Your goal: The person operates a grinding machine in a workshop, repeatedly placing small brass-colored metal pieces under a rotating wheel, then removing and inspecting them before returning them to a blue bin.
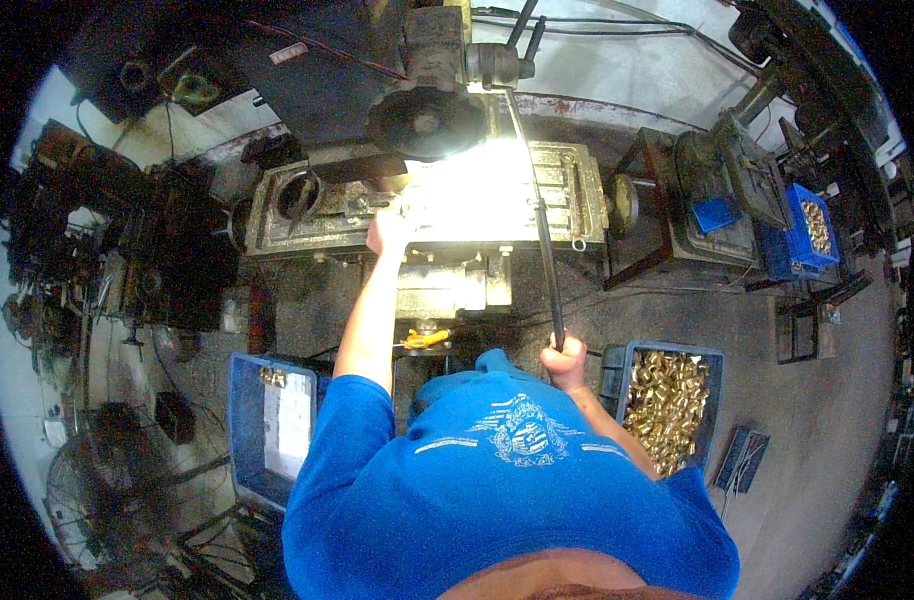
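My right hand [565,361] is wrapped round the lower end of a long dark lever [548,265], which slants up to the machine's head [432,65]. My left hand [388,232] reaches to the front edge of the slotted metal machine table [574,185], just below a small fixture [385,184]. Strong lamp glare washes out its fingers, and anything in them is hidden. Directly above the table hangs a dark round machine part [425,125]. A yellow-orange handle [425,340] sticks out under the table's front.
To my right stands a blue crate [718,385] heaped with brass-coloured fittings [667,410]. Another blue crate [239,425] at left holds a few fittings [273,376]. A small blue bin [819,258] of parts sits further right, past a dark metal stand [667,225]. A fan [107,490] stands lower left.
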`<state>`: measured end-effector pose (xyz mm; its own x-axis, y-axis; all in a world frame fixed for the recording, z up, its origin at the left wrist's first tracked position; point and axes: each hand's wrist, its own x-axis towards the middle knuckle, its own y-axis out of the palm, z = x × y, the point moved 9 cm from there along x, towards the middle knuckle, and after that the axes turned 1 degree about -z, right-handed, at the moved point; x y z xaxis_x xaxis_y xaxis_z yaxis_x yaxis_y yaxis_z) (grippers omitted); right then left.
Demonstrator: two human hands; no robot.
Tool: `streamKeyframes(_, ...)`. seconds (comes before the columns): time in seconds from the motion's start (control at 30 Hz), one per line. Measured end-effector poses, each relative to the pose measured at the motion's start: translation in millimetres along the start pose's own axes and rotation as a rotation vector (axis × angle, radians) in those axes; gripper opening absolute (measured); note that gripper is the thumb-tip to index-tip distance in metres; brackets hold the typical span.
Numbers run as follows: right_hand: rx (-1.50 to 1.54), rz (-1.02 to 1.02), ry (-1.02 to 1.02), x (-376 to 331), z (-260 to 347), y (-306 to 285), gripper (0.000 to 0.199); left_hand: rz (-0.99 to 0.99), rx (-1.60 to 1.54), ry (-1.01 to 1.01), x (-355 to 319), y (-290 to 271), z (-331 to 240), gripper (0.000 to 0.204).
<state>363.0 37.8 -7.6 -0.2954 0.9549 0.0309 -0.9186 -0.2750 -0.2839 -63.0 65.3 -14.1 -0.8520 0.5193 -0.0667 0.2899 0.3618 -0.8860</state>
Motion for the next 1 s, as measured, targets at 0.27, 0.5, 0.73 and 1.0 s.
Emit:
streamKeyframes(0.27,-0.001,0.004,-0.014,0,-7,0,0.018,0.018,-0.020,0.016,-7,-7,-6,0.051)
streamKeyframes(0.5,-0.024,0.017,-0.033,1,-10,0,0.018,0.025,0.000,0.005,-7,-8,-6,0.052)
streamKeyframes(0.73,-0.023,-0.010,-0.076,2,-12,0,0.020,-0.002,0.006,0.025,-4,-4,-4,0.051)
streamKeyframes(1.0,0.032,0.012,-0.016,2,-16,2,0.022,0.008,-0.009,0.019,-3,-4,-4,0.053)
